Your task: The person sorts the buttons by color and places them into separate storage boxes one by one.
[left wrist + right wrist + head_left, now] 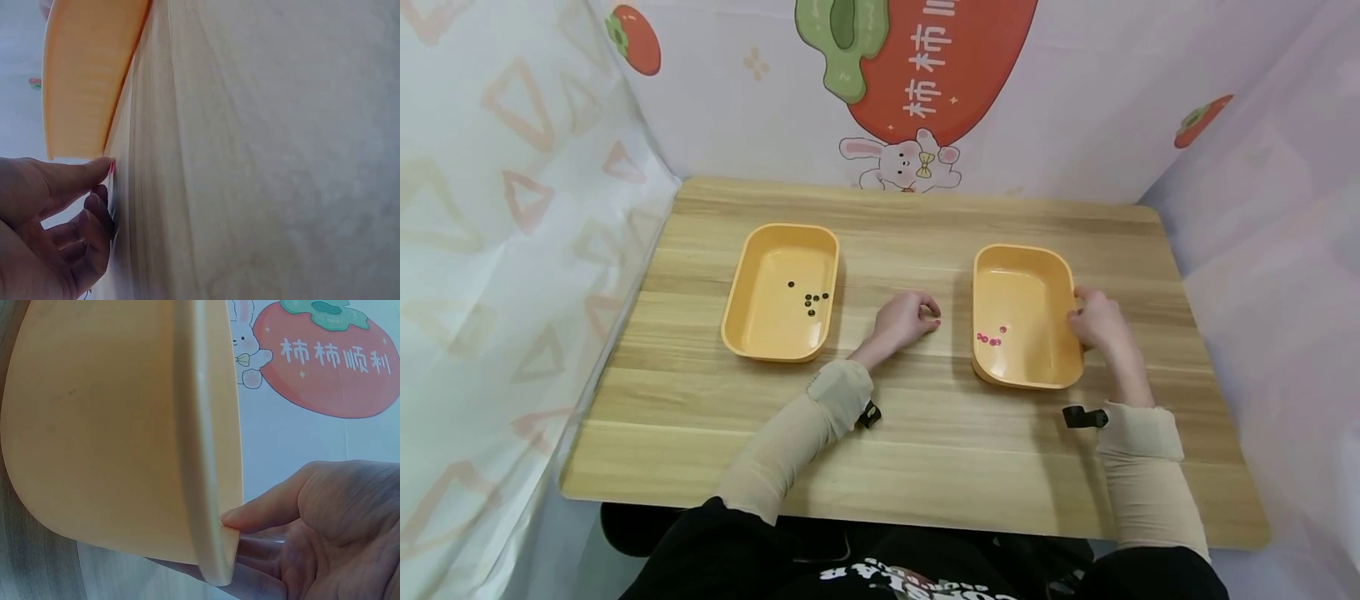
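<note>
My right hand [1101, 321] grips the right side of a yellow-orange tray [1030, 287], its thumb on the rim [199, 394] and fingers outside and below. Several small pink beads [994, 342] lie in this tray, toward its left front. Between the two trays, my left hand [906, 321] is low at the tabletop, fingers curled. A small pinkish-red spot [112, 167] shows at the left thumb's tip; whether it is a bead or a nail is unclear. In the left wrist view, the thumb and other fingertips are apart.
A matching yellow tray [756, 333] stands left of the left hand, with several small black beads [808, 303] inside. Both trays are on a wood-grain table [910, 242]. Printed cloth [1075, 108] hangs behind it and along both sides.
</note>
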A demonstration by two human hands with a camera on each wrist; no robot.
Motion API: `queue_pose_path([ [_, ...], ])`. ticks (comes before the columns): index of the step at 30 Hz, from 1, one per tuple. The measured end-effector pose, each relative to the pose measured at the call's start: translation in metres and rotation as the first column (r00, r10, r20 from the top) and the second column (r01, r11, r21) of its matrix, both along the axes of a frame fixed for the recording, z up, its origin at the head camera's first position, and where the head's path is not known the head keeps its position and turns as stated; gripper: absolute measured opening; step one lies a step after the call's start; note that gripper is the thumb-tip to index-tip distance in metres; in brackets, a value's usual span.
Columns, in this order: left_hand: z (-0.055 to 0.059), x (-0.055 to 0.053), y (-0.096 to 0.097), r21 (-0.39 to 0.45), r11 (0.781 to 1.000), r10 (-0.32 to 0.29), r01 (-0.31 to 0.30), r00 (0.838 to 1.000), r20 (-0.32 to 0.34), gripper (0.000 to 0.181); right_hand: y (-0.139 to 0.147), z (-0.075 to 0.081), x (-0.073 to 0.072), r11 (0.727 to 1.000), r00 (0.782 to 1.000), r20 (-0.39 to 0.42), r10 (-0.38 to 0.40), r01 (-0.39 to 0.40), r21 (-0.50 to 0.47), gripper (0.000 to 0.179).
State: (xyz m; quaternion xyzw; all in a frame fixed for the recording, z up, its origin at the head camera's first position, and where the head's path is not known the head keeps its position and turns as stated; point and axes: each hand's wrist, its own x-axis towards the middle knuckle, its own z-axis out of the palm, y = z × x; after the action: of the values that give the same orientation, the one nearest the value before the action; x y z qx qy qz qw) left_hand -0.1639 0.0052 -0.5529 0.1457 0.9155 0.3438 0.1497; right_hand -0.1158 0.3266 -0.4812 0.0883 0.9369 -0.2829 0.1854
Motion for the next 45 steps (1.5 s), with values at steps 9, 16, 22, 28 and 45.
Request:
queue_pose_path([
  [9,-0.004,0.001,0.005,-0.049,0.999,0.01,-0.01,1.0,-0.012,0.007,-0.004,0.001,0.001,1.0,0.999,-0.035,0.012,-0.012,0.019,0.064],
  [16,-0.007,0.005,0.005,-0.111,0.994,0.009,-0.017,0.997,-0.078,0.013,-0.005,0.002,0.0,0.999,0.999,-0.036,0.016,-0.015,0.03,0.064],
  [22,-0.011,0.011,0.006,-0.166,0.986,-0.004,-0.016,0.993,-0.122,0.013,-0.006,0.002,0.0,1.0,1.0,-0.027,0.009,-0.008,0.029,0.064],
  [28,-0.013,0.014,0.006,-0.217,0.976,-0.036,-0.008,0.98,-0.197,0.019,-0.006,0.001,-0.001,0.999,0.999,-0.035,0.015,-0.013,0.045,0.063],
  [45,-0.002,0.011,-0.006,-0.207,0.967,-0.166,0.149,0.984,-0.07,0.008,0.016,-0.031,-0.016,0.998,0.999,-0.036,-0.004,0.006,0.06,0.067],
])
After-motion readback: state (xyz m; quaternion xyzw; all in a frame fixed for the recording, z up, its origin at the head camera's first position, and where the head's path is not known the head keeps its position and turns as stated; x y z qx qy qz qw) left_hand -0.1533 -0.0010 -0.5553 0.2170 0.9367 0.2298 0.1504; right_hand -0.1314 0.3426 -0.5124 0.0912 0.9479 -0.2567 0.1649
